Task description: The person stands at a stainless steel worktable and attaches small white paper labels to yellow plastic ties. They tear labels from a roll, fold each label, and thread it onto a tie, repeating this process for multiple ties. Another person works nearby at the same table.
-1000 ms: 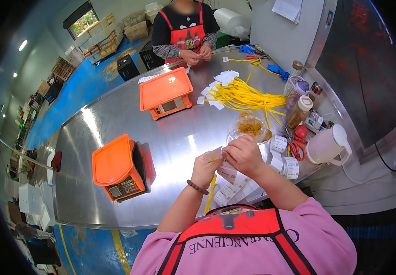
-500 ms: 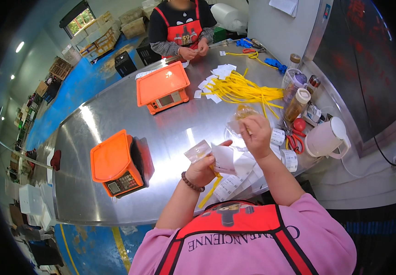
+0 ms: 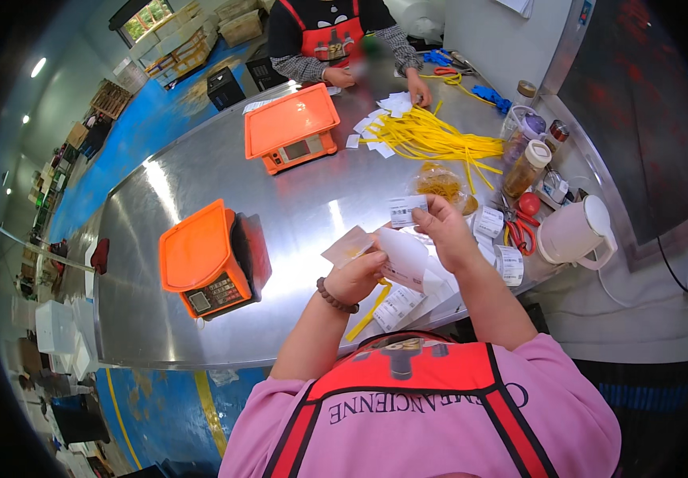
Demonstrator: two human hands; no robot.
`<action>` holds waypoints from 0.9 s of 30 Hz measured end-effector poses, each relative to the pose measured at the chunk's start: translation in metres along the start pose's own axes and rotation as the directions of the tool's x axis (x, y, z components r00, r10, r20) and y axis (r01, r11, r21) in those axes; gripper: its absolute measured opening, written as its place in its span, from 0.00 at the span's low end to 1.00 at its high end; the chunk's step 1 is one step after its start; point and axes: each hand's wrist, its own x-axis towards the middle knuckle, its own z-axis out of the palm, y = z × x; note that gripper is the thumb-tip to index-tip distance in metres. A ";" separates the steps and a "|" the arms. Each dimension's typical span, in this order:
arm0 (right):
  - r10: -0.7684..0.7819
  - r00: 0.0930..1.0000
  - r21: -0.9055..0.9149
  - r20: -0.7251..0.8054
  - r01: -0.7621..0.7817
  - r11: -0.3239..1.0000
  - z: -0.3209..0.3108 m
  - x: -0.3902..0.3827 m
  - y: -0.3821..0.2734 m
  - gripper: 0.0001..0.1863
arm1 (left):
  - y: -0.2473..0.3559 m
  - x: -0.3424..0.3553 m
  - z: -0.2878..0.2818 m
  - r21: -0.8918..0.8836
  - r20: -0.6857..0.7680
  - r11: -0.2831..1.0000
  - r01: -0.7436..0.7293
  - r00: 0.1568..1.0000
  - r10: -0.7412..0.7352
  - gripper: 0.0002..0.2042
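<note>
My left hand (image 3: 352, 279) is closed on a white label strip (image 3: 404, 259) and a small translucent piece (image 3: 342, 248) with a faint yellow patch. My right hand (image 3: 452, 231) pinches a small printed white label (image 3: 402, 209) above the strip. Below my hands lie more printed labels (image 3: 400, 307) and a yellow strap (image 3: 364, 323). Beyond my right hand are a clear bag of yellow bands (image 3: 438, 179) and label rolls (image 3: 508, 263).
Two orange scales (image 3: 288, 119) (image 3: 196, 243) stand on the steel table (image 3: 133, 311). A co-worker (image 3: 328, 44) reaches toward yellow tagged straps (image 3: 432, 135). Bottles (image 3: 523, 171), red-handled tools (image 3: 519, 235) and a white kettle (image 3: 575, 231) line the right side, beside a wall.
My hands have moved apart; my right hand now holds a label up, while my left shows the strip and translucent piece. The co-worker's hands have separated, one moving to the yellow straps.
</note>
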 end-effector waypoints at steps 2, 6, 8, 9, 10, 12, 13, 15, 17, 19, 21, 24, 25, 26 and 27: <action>0.037 0.999 0.126 0.026 -0.040 0.991 -0.012 -0.001 -0.001 0.06 | -0.001 0.006 0.004 0.008 -0.001 1.000 -0.021 1.000 0.021 0.20; -0.244 0.969 0.391 0.045 0.208 0.896 -0.016 -0.011 -0.046 0.05 | 0.000 0.011 0.019 -0.036 -0.291 0.999 0.021 0.956 -0.030 0.12; -0.270 0.934 0.177 0.235 0.232 0.956 -0.001 -0.024 -0.048 0.04 | -0.008 0.010 0.012 0.088 -0.358 0.995 0.037 0.934 -0.003 0.13; -0.262 0.908 0.065 0.327 0.255 0.965 0.006 -0.027 -0.047 0.04 | -0.010 0.010 0.011 0.148 -0.387 0.988 0.049 0.922 0.013 0.13; -0.184 0.915 -0.029 0.358 0.208 0.978 0.008 -0.025 -0.045 0.05 | -0.011 0.010 0.012 0.216 -0.395 0.973 0.079 0.919 0.013 0.13; -0.044 0.938 0.083 0.345 0.017 0.996 0.014 -0.024 -0.038 0.03 | -0.008 0.011 0.016 0.348 -0.407 0.928 0.135 0.913 0.020 0.13; 0.027 0.938 0.140 0.345 -0.080 0.987 0.015 -0.023 -0.034 0.03 | -0.005 0.013 0.020 0.364 -0.398 0.922 0.134 0.917 0.023 0.13; 0.082 0.938 0.161 0.336 -0.143 0.976 0.013 -0.021 -0.027 0.03 | -0.003 0.013 0.027 0.392 -0.387 0.910 0.137 0.922 0.028 0.13; 0.140 0.930 0.222 0.340 -0.224 0.949 0.012 -0.020 -0.022 0.06 | -0.004 0.012 0.026 0.406 -0.372 0.902 0.150 0.928 0.013 0.12; 0.180 0.939 0.235 0.292 -0.253 0.938 0.013 -0.021 -0.018 0.06 | -0.003 0.011 0.028 0.410 -0.368 0.896 0.171 0.930 -0.009 0.12; 0.207 0.942 0.241 0.266 -0.273 0.931 0.014 -0.020 -0.017 0.06 | -0.001 0.011 0.033 0.402 -0.372 0.893 0.203 0.927 -0.043 0.12; 0.211 0.944 0.225 0.253 -0.270 0.936 0.015 -0.019 -0.018 0.06 | -0.001 0.014 0.032 0.353 -0.321 0.917 0.185 0.945 -0.067 0.12; 0.203 0.949 0.211 0.242 -0.256 0.943 0.016 -0.019 -0.018 0.06 | -0.001 0.014 0.032 0.357 -0.316 0.915 0.185 0.946 -0.067 0.12; 0.194 0.953 0.198 0.231 -0.241 0.950 0.016 -0.019 -0.018 0.07 | -0.001 0.015 0.032 0.361 -0.310 0.914 0.185 0.948 -0.069 0.12; 0.186 0.956 0.199 0.227 -0.233 0.952 0.016 -0.019 -0.017 0.07 | -0.001 0.015 0.032 0.365 -0.304 0.912 0.185 0.950 -0.071 0.12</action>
